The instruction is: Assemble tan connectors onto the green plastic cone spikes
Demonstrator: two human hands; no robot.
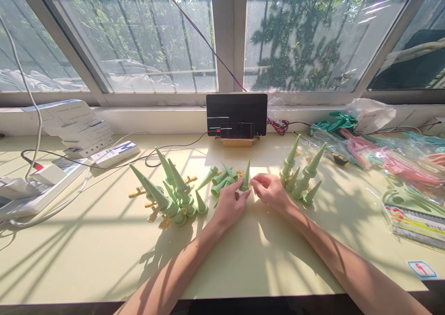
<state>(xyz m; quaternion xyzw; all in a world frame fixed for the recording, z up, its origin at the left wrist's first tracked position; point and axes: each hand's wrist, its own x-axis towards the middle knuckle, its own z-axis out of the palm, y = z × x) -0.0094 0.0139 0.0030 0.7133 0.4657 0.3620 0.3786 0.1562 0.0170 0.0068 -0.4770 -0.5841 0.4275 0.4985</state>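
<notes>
At the centre of the frame, the left hand (231,200) grips a pale green, pointed plastic cone (246,176) upright between thumb and fingers. The right hand (271,190) has its fingertips drawn together just beside it; whether they pinch anything cannot be told. A pile of loose green tubular pieces (219,181) lies just behind the left hand. Green spired assemblies (181,186) stand left of centre, with more right of centre, on the cream tabletop (104,259).

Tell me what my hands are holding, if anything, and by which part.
Your left hand holds a green cone, point up, near its wide lower end. Whether your right hand beside it holds anything can't be told.
</notes>
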